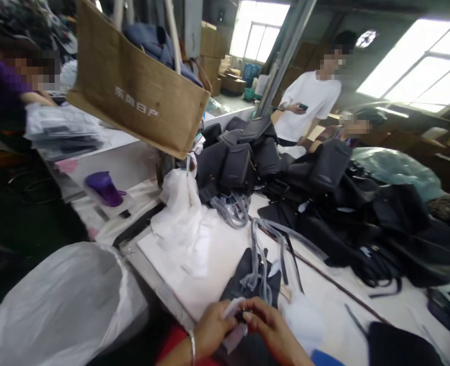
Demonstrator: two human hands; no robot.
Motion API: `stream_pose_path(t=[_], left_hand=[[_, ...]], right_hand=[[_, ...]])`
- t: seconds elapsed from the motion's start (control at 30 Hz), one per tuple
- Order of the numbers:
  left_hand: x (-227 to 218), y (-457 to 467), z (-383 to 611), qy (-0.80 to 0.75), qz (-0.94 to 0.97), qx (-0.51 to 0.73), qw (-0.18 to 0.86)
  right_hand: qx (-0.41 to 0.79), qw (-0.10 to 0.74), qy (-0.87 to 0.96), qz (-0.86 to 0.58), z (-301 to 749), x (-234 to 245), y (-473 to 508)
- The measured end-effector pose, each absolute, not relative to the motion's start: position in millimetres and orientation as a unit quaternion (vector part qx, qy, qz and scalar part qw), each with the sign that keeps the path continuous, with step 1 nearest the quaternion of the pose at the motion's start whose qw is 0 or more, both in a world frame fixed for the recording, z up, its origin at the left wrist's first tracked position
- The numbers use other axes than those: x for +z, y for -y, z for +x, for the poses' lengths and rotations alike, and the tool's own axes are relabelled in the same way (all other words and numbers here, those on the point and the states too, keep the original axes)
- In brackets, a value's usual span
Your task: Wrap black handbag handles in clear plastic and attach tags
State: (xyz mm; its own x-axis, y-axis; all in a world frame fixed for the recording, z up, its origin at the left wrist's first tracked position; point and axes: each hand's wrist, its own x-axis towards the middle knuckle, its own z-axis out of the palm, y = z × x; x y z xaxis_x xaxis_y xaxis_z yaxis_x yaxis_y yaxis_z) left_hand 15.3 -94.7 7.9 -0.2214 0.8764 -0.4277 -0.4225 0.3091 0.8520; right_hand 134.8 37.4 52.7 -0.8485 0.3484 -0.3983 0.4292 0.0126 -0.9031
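Observation:
My left hand (pixel 211 328) is at the table's front edge, fingers closed on a thin white wrapping sheet (pixel 235 338). Close beside it, my right hand (pixel 272 325) pinches a small dark piece (pixel 240 316) at the sheet; its exact kind is hard to make out. Both hands are over a black bag (pixel 232 282) lying on the white table (pixel 167 274). Straps in clear plastic wrap (pixel 263 282) run across that bag and back over the table. A white bracelet is on my left wrist.
Black bags (pixel 236 165) are heaped along the back and right. White sheets (pixel 182 213) hang at the left, below a brown tote (pixel 133 91). A large white sack (pixel 68 305) stands front left, near a purple cup (pixel 105 188). A person in a white shirt (pixel 308 101) stands behind.

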Motion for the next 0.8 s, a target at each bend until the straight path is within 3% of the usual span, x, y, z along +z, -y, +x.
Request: stream_pose_path(t=[0.23, 0.57, 0.8], left_hand=[[8, 90, 10, -0.537, 0.235, 0.559, 0.587], [0, 81, 14, -0.586, 0.253, 0.557, 0.531], [-1, 85, 16, -0.629, 0.260, 0.507, 0.529]], right_hand=[[-0.650, -0.041, -0.678, 0.341, 141, 29, -39], [-0.659, -0.043, -0.664, 0.350, 145, 34, -22], [-0.684, 0.000, -0.652, 0.329, 143, 35, -22]])
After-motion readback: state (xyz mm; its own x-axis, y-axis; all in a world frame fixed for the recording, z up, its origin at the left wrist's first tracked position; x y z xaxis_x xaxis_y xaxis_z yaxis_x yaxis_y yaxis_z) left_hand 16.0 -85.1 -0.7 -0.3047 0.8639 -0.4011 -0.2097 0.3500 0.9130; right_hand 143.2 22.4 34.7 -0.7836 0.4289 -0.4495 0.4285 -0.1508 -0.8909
